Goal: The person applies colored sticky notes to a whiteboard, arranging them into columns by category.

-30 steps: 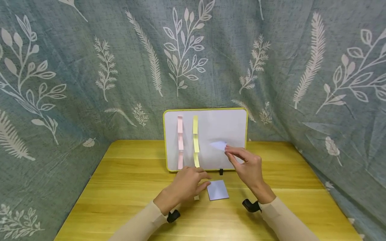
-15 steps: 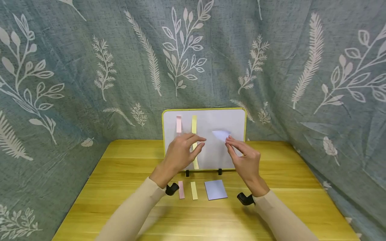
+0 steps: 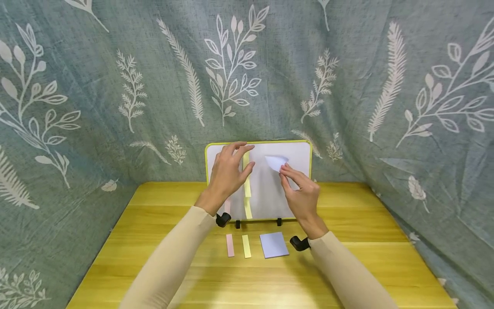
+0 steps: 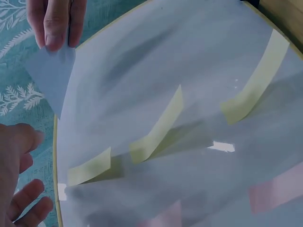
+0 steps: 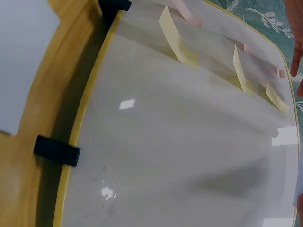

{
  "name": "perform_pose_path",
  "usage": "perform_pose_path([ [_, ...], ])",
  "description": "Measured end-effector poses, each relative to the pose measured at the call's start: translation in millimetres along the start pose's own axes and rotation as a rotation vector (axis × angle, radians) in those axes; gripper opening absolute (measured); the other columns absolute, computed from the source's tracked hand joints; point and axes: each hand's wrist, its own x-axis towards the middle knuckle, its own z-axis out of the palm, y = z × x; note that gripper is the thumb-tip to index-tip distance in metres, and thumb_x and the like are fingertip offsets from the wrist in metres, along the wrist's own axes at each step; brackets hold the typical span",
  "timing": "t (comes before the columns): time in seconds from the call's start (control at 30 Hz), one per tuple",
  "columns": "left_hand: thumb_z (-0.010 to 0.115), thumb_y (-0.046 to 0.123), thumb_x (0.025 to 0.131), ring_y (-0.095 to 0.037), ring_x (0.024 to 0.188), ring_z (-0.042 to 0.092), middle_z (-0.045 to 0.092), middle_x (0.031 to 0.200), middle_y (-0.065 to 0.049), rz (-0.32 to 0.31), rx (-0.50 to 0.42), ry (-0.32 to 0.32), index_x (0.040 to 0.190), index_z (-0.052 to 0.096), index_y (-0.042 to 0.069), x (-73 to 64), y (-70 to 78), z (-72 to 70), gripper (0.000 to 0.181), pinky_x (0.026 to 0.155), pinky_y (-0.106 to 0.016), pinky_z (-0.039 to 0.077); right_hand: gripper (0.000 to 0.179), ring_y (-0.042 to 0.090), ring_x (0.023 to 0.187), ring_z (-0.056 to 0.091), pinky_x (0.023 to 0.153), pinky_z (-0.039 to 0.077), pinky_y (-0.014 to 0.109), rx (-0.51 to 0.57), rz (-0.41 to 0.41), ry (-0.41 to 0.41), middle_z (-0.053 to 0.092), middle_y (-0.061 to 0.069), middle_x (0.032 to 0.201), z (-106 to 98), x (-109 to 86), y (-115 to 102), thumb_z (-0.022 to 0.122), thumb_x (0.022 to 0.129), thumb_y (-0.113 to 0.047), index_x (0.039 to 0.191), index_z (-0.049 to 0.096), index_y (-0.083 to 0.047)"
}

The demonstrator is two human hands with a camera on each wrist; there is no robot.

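Note:
My right hand [image 3: 302,195] pinches a pale blue-purple sticky note [image 3: 275,162] by its lower edge, in front of the upper right part of the whiteboard [image 3: 266,208]. The note is curved; in the left wrist view the sticky note [image 4: 56,78] hangs from the fingertips. Raised before the board's upper left, my left hand [image 3: 227,174] holds nothing, its fingers apart and loosely bent. It covers part of the pink strips. Several yellow sticky strips [image 3: 247,188] run down the board, their free ends lifting off the surface. A pink strip [image 3: 227,206] shows below the left hand.
The board leans upright on small black feet [image 3: 279,222]. In front of it on the wooden table [image 3: 185,274] lie a pink strip pad [image 3: 230,245], a yellow strip pad [image 3: 246,246] and a square blue-purple note pad [image 3: 274,245]. A patterned curtain [image 3: 154,107] hangs behind.
My left hand has risen from beside the square pad to the board's upper left. The right hand has lifted the sticky note higher and slightly left, still pinching it.

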Motion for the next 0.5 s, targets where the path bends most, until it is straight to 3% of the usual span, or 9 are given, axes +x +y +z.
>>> perform_pose_path([
  [0.27,0.084,0.03,0.111,-0.039,0.158,0.06,0.065,0.167,-0.013,-0.039,0.064,-0.032,0.157,0.073,0.019,16.5,-3.9,7.5,0.049,0.132,-0.063,0.049,0.017,0.042,0.115,0.088,0.105,0.068,0.043,-0.024,0.012,0.031,0.09,0.018,0.117,16,6.2,1,0.091,0.097,0.006,0.113,0.092,0.001],
  [0.43,0.082,0.033,0.111,-0.037,0.16,0.059,0.066,0.166,-0.012,-0.049,0.073,-0.053,0.159,0.071,0.02,24.4,-10.7,14.9,0.051,0.145,-0.065,0.033,0.015,0.041,0.117,0.088,0.106,0.067,0.043,-0.036,0.024,0.035,0.09,0.018,0.119,24,9.9,4,0.09,0.098,0.005,0.112,0.092,0.001],
  [0.5,0.081,0.035,0.112,-0.035,0.161,0.059,0.067,0.165,-0.01,-0.059,0.082,-0.069,0.16,0.071,0.022,25.8,-11.3,17.4,0.051,0.146,-0.066,0.028,0.014,0.042,0.118,0.087,0.108,0.066,0.037,-0.039,0.027,0.032,0.089,0.019,0.119,26,11.4,4,0.09,0.098,0.005,0.112,0.091,0.003],
])
